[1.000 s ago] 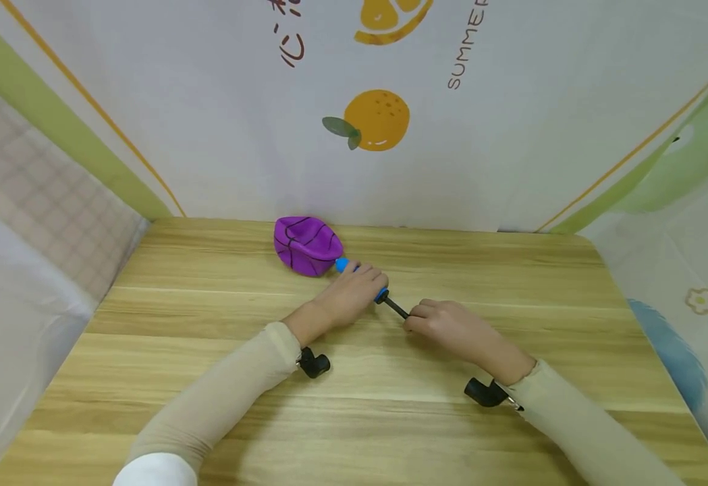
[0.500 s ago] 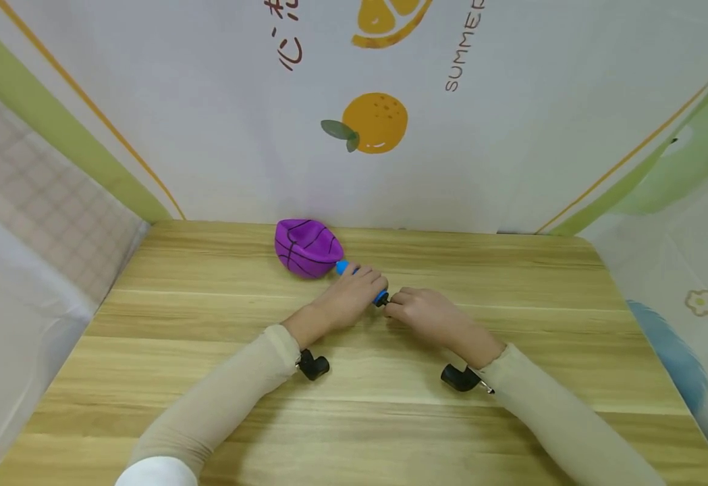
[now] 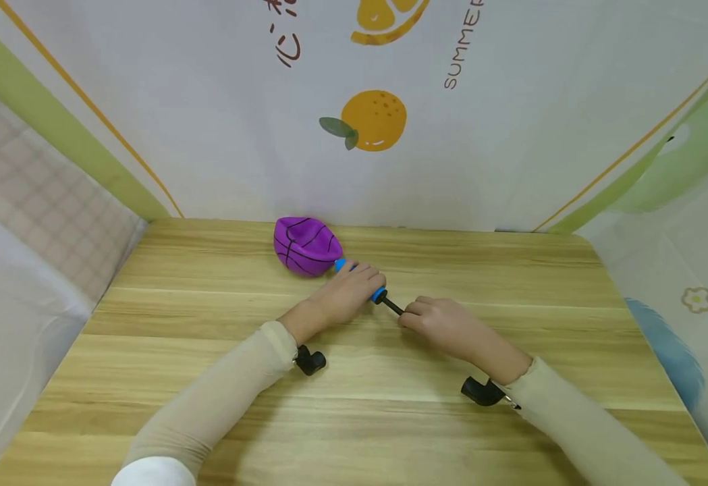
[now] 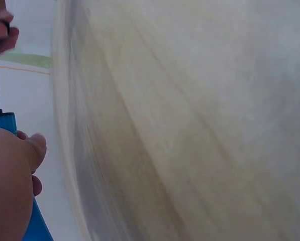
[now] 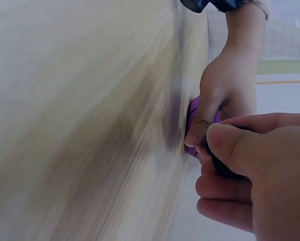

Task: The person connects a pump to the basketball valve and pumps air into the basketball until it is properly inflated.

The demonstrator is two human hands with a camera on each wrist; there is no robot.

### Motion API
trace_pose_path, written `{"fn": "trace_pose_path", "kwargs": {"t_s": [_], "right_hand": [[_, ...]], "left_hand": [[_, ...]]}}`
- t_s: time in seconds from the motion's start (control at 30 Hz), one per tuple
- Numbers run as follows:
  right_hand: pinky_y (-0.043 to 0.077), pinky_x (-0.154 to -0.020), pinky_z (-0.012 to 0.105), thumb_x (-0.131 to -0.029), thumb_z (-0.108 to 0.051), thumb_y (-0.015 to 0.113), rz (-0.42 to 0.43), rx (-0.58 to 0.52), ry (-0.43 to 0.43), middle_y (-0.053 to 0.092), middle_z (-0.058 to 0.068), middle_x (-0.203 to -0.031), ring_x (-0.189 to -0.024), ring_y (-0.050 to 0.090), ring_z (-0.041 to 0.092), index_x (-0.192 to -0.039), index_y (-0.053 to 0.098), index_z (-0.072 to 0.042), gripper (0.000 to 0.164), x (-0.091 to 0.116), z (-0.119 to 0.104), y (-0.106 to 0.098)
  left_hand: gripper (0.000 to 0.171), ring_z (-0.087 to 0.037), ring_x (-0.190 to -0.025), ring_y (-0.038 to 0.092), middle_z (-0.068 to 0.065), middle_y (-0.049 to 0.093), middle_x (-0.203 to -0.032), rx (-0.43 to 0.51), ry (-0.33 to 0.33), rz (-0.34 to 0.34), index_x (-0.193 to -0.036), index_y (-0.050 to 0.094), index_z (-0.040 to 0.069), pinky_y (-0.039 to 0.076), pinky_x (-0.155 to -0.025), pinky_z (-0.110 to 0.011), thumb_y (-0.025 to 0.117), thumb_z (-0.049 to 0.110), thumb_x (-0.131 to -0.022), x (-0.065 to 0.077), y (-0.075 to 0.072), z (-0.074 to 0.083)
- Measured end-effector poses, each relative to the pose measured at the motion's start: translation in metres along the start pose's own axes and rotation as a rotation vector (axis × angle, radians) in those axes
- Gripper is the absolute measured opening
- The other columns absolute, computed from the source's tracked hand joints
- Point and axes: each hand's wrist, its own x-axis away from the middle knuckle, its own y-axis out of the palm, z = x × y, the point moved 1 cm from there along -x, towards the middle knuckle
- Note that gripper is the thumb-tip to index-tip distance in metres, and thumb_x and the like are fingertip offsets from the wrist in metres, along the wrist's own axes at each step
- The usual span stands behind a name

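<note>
A blue hand pump (image 3: 378,295) lies slantwise over the tabletop (image 3: 354,432), its black rod (image 3: 393,307) partly drawn out of the body. The pump's far end meets the edge of a purple ball (image 3: 306,248), which is dented and sagging, marked with black lines; whether the two are joined, I cannot tell. The left hand (image 3: 347,293) has its fingers wrapped round the blue body. The right hand (image 3: 447,329) grips the black handle (image 5: 225,168) at the rod's other end, fingers curled around it. Beige sleeves cover both forearms, with a black camera mount at each wrist. Behind the tabletop hangs a white cloth (image 3: 451,175) printed with an orange (image 3: 378,121).
</note>
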Motion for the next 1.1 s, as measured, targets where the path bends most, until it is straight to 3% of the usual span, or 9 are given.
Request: {"fn": "trace_pose_path", "kwargs": {"t_s": [0.33, 0.73, 1.1], "right_hand": [[0.057, -0.067, 0.026, -0.082, -0.003, 0.082, -0.014, -0.042, 0.010, 0.071, 0.001, -0.088, -0.080, 0.066, 0.014, -0.094, 0.074, -0.010, 0.016, 0.020, -0.008, -0.017], [0.057, -0.066, 0.025, -0.080, -0.001, 0.082, 0.034, -0.059, 0.010, 0.069, 0.001, -0.088, -0.079, 0.065, 0.013, -0.093, 0.072, -0.009, 0.018, 0.036, -0.012, -0.017], [0.057, -0.067, 0.026, -0.081, 0.001, 0.080, 0.030, -0.073, 0.046, 0.069, 0.001, -0.090, -0.081, 0.065, 0.013, -0.095, 0.072, -0.009, 0.019, 0.026, -0.003, -0.013]], "left_hand": [[0.027, -0.022, -0.116, 0.054, 0.000, 0.061, -0.112, 0.022, -0.030, -0.008, -0.111, 0.059, 0.016, 0.034, -0.112, -0.047, 0.076, 0.012, -0.090, 0.001, 0.001, -0.002], [0.026, -0.024, -0.119, 0.054, -0.002, 0.063, -0.117, -0.002, -0.017, -0.030, -0.115, 0.060, 0.014, 0.034, -0.113, -0.047, 0.072, 0.010, -0.092, 0.001, -0.002, -0.005], [0.026, -0.024, -0.122, 0.053, -0.003, 0.061, -0.117, -0.053, -0.057, -0.049, -0.115, 0.058, 0.014, 0.034, -0.113, -0.047, 0.069, 0.005, -0.093, -0.004, -0.005, 0.002]]}}
